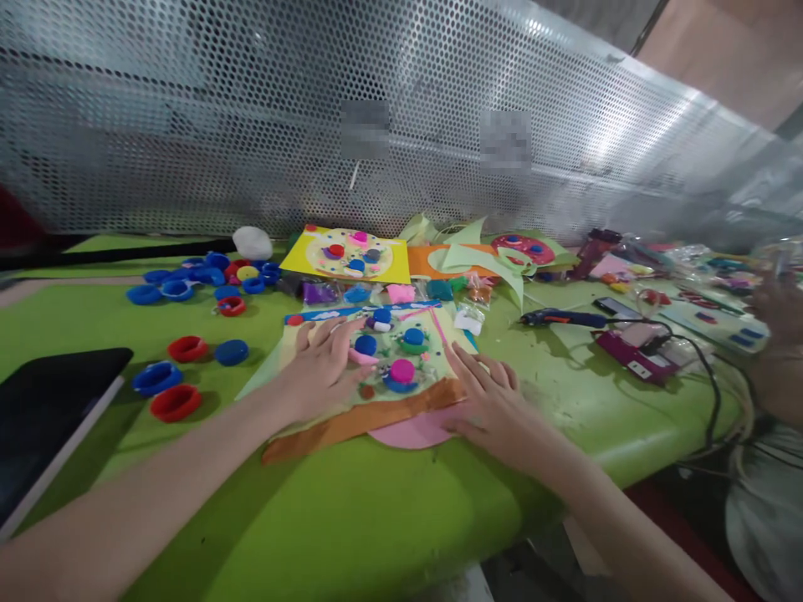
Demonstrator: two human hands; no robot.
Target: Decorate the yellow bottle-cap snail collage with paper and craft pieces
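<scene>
A craft collage (351,401) lies flat before me, with a brown strip (370,422) along its near edge. Bottle caps, among them a pink cap (402,371) and a blue cap (365,344), sit on its pale sheet. My left hand (319,368) rests on the collage's left part, fingers spread, beside the blue cap. On its right edge lies my right hand (493,393), fingers stretched out over the end of the brown strip. A pink rounded paper (411,428) sticks out below the strip, partly under my right hand. Neither hand grips anything.
Blue and red caps (176,403) lie loose at left, near a dark tablet-like device (50,410). A glue gun (561,318) and a purple power strip (636,355) with cables lie at right. Behind stand a yellow card (395,261) and a perforated metal panel (282,125). Another person's hand (778,309) is far right.
</scene>
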